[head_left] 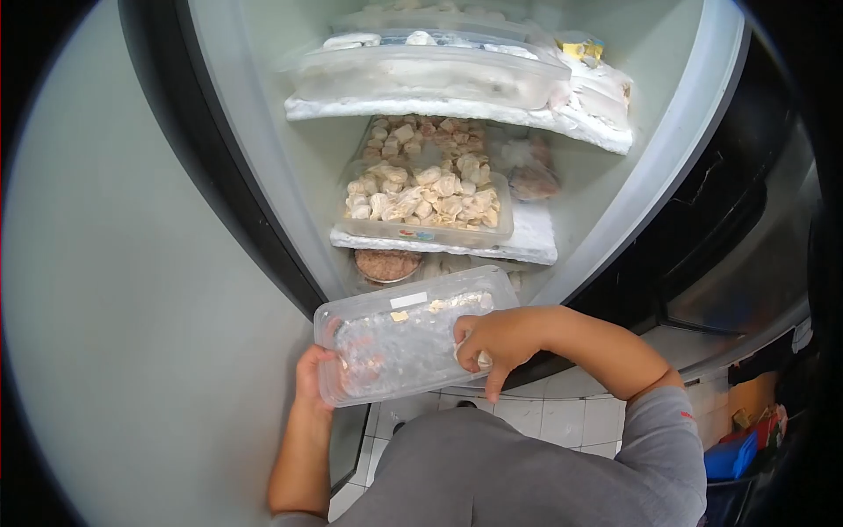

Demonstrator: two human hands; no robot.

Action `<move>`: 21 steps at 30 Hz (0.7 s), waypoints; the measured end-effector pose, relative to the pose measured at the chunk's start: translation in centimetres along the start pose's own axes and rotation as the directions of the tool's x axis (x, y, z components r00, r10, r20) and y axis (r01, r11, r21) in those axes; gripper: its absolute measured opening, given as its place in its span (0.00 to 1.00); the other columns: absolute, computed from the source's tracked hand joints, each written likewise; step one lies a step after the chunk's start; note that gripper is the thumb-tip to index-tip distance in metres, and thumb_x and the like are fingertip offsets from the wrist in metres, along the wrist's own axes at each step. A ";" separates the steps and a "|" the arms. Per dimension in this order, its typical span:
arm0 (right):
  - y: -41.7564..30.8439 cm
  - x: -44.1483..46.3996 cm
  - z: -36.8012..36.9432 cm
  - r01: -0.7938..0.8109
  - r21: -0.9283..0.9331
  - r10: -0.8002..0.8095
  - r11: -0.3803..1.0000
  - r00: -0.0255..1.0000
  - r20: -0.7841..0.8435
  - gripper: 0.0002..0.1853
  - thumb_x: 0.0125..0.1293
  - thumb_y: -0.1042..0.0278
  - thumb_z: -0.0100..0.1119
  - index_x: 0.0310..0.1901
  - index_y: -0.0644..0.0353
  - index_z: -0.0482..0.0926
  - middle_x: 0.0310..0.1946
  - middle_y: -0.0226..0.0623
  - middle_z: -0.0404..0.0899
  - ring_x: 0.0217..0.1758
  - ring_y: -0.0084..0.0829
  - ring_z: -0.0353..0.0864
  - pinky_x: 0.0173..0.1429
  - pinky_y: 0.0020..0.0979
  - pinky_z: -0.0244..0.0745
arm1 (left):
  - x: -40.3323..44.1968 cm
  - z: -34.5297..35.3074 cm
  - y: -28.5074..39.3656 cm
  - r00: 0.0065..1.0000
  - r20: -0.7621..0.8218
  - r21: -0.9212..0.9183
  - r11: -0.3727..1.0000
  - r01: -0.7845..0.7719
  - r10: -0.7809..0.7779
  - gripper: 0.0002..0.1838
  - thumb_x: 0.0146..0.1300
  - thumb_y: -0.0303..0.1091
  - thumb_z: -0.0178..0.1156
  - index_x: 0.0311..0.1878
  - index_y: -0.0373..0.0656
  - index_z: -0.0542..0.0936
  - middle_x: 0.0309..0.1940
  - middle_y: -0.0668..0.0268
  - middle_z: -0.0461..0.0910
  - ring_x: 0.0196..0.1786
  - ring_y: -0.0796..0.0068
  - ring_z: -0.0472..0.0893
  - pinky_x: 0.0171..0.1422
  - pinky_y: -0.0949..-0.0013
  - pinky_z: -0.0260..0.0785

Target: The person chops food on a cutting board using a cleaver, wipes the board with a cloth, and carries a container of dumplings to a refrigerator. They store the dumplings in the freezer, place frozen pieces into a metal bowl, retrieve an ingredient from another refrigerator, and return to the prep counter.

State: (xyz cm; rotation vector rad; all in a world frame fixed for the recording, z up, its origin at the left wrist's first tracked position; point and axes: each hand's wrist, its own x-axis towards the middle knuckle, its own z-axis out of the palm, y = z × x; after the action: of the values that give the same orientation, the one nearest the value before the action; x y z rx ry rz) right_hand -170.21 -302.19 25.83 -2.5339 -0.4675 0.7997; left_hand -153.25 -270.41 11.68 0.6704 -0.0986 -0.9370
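Your left hand [313, 376] is clamped on one end of the clear tray [408, 351], which could tip if your right hand [507, 341], its grip unclear, presses down.

Centre: left hand [312, 378], fingers partly hidden behind the clear plastic container [399, 351]; right hand [500, 342], partly concealing a pale piece [484, 360]. Bottom edge: left sleeve [299, 520] cut off. Lower right: clutter [764, 422] too indistinct to identify.

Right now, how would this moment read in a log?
Left hand: grips clear plastic container by one end | Right hand: reaching inside, at pale piece | Beyond: open freezer, dumplings on frosted shelf
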 end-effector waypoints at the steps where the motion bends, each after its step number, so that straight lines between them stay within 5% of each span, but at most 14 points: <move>1: 0.6 0.1 -0.1 0.050 0.063 -0.051 0.997 0.999 0.017 0.24 0.55 0.45 0.83 0.40 0.53 0.83 0.62 0.37 0.71 0.56 0.41 0.80 0.59 0.37 0.76 | 0.0 0.1 0.0 1.000 -0.008 0.004 1.000 -0.012 0.012 0.42 0.57 0.39 0.55 0.80 0.59 0.66 0.72 0.38 0.71 0.65 0.24 0.77 0.60 0.25 0.76; 14: 3.6 1.1 1.0 0.067 0.134 -0.064 0.989 0.998 -0.027 0.16 0.66 0.55 0.75 0.49 0.51 0.83 0.59 0.37 0.73 0.62 0.40 0.77 0.67 0.36 0.72 | -0.3 -0.2 0.3 0.999 0.032 -0.006 0.999 0.043 -0.043 0.41 0.56 0.35 0.55 0.78 0.59 0.69 0.72 0.45 0.72 0.69 0.36 0.76 0.59 0.26 0.76; 21: 4.2 1.9 4.8 0.016 -0.014 -0.019 1.000 0.983 -0.180 0.14 0.59 0.60 0.72 0.45 0.52 0.81 0.54 0.43 0.74 0.52 0.49 0.82 0.54 0.45 0.78 | -0.2 0.9 -0.3 0.997 -0.004 0.097 0.992 -0.081 0.082 0.45 0.49 0.31 0.57 0.78 0.51 0.68 0.71 0.49 0.71 0.70 0.42 0.75 0.59 0.29 0.81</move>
State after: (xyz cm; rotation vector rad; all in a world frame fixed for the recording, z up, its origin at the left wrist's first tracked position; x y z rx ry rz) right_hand -170.92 -303.45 19.33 -2.5801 -0.4353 0.5555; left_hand -153.90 -270.84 12.29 0.7539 -0.1640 -0.8548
